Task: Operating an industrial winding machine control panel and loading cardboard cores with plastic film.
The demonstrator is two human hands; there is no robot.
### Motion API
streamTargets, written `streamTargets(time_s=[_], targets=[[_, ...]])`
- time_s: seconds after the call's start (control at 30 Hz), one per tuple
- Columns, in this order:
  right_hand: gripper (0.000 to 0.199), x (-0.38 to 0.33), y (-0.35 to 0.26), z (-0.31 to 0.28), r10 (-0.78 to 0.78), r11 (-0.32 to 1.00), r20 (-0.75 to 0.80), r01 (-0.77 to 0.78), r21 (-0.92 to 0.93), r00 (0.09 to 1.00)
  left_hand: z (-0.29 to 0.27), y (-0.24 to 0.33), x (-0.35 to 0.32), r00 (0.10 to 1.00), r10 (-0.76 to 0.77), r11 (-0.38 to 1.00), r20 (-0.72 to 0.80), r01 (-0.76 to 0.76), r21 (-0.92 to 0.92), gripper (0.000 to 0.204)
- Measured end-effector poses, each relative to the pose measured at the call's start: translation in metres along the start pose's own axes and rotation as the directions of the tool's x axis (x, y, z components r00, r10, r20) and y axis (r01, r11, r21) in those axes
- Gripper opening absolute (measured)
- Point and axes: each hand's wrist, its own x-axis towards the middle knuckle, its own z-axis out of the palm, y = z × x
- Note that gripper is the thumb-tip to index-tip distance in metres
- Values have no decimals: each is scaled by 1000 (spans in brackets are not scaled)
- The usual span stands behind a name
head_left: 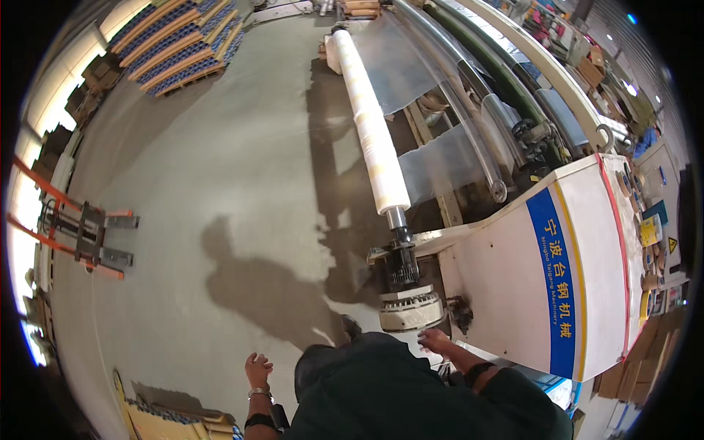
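My left hand [258,369] hangs at my left side, its fingers loosely bent and apart, with nothing in it. Below that hand a metal-banded watch [259,393] sits on the wrist. My right hand [435,341] is just under the round white toothed hub [411,309] at the end of the machine's shaft; its fingers look partly bent and I see nothing held. Whether they touch the hub I cannot tell. Beyond the hub, a dark geared coupling [404,262] carries the steel shaft with a long roll of whitish plastic film [374,139].
A white machine housing [499,279] with a blue stripe stands close on my right. Clear film [440,165] runs between rollers behind the roll. An orange hand pallet truck [88,231] is at left. Stacked rolls [180,48] stand far left, cardboard [165,422] lies near left.
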Motion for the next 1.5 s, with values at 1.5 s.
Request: streamTargets(time_s=[1.5], targets=[[42, 405, -466, -145, 453, 825, -685, 22, 564, 570, 883, 563, 332, -113, 80, -187, 990, -978, -97, 54]])
